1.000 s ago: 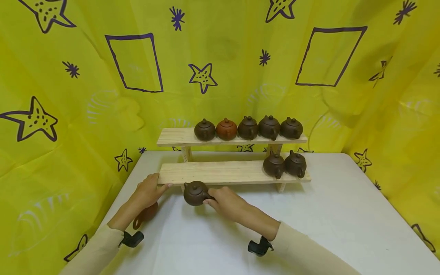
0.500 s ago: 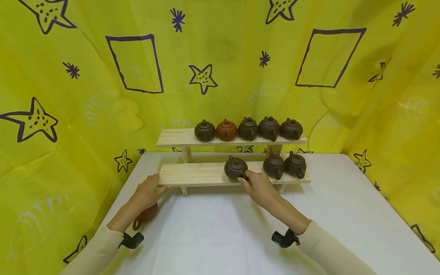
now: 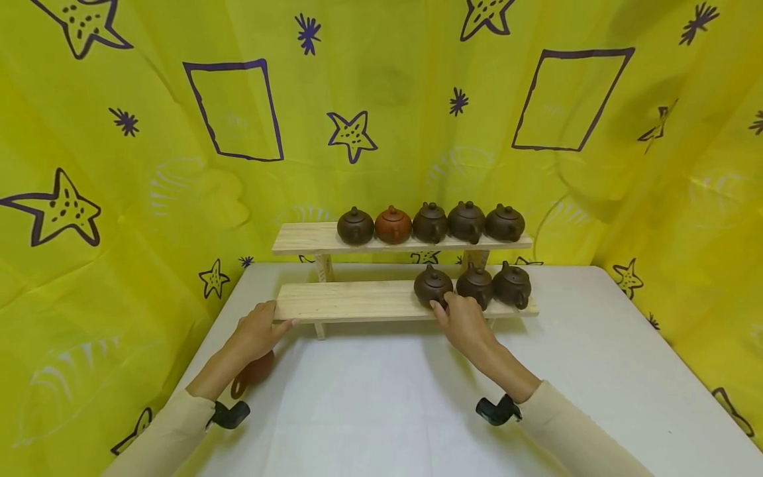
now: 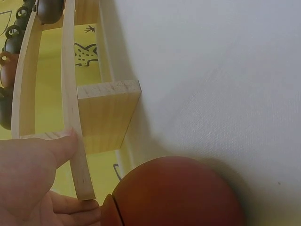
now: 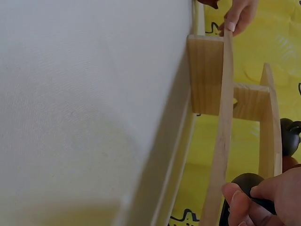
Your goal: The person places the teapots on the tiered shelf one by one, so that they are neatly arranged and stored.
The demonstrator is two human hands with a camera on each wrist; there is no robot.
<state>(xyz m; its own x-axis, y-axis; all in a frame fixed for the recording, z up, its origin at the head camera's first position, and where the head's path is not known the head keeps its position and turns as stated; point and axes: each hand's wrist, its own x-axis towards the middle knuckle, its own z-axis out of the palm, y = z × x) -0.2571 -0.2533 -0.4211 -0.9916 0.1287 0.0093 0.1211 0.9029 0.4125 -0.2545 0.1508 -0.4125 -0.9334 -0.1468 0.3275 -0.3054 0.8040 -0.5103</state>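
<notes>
In the head view, my right hand [image 3: 469, 324] pinches the handle of a dark brown teapot [image 3: 432, 283], which sits upright on the lower board of a two-tier wooden shelf [image 3: 346, 301]. Close on its right stand two more dark teapots [image 3: 512, 283]. My left hand [image 3: 254, 331] grips the left end of that lower board; the left wrist view shows the thumb on one side and fingers on the other. Beneath the left forearm, partly hidden, a reddish-brown teapot [image 4: 176, 193] lies on the table. The right wrist view shows the right fingers [image 5: 237, 207] around the handle.
On the upper board, several teapots stand in a row, one of them orange-brown [image 3: 393, 225], the others dark. The shelf stands on a white-covered table [image 3: 357, 411]. Yellow patterned curtains [image 3: 393, 79] enclose the back and sides.
My right hand has carried the dark teapot from in front of the shelf onto the lower board, then rightward towards the other two. The left hand has stayed on the board's end.
</notes>
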